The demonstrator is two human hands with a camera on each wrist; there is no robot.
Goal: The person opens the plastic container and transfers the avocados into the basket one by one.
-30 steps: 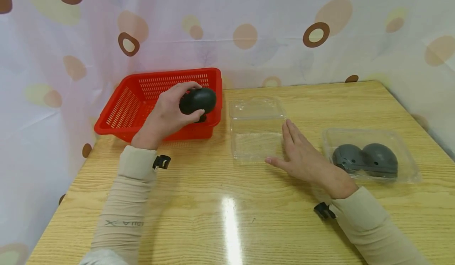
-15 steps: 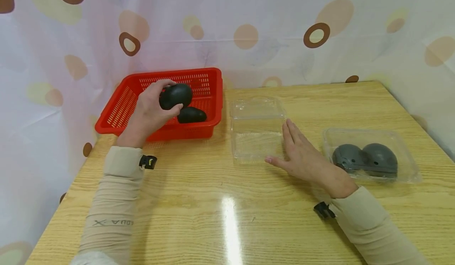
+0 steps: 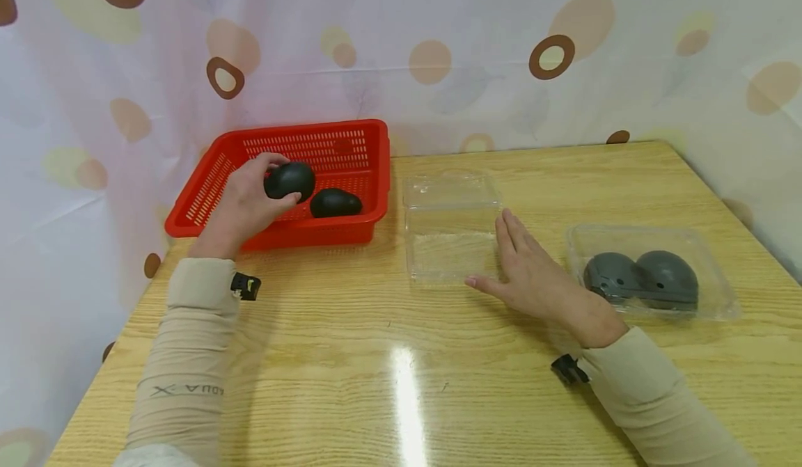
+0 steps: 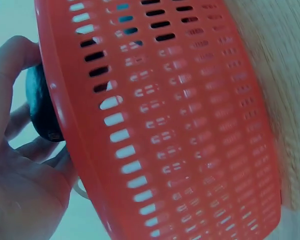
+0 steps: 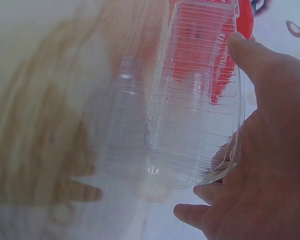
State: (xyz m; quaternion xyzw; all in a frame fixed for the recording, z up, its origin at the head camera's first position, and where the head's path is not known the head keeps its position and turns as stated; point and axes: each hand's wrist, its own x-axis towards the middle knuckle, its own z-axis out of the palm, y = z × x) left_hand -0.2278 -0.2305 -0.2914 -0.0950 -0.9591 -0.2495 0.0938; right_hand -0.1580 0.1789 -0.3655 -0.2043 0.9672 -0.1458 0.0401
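My left hand (image 3: 244, 199) grips a smooth, dark, avocado-like fruit (image 3: 289, 181) between thumb and fingers, over the front part of the red basket (image 3: 307, 234). A second dark fruit (image 3: 335, 203), tapering at one end, lies inside the basket to its right. In the left wrist view, the basket wall (image 4: 165, 130) partly hides the held fruit (image 4: 41, 107). My right hand (image 3: 532, 275) rests against the right side of an open clear plastic box (image 3: 452, 244), its fingers fairly straight and thumb spread. The right wrist view shows that hand (image 5: 260, 135) along the clear box (image 5: 190, 115).
Right of my right hand stands a closed clear box (image 3: 711, 272) with two dark rounded fruits (image 3: 665, 279) in it. All of this is on a wooden table (image 3: 351, 369). A patterned curtain (image 3: 376, 49) hangs behind.
My left hand has carried the dark fruit leftward and slightly lower over the basket, bringing the second fruit into view. The right hand has stayed at the box.
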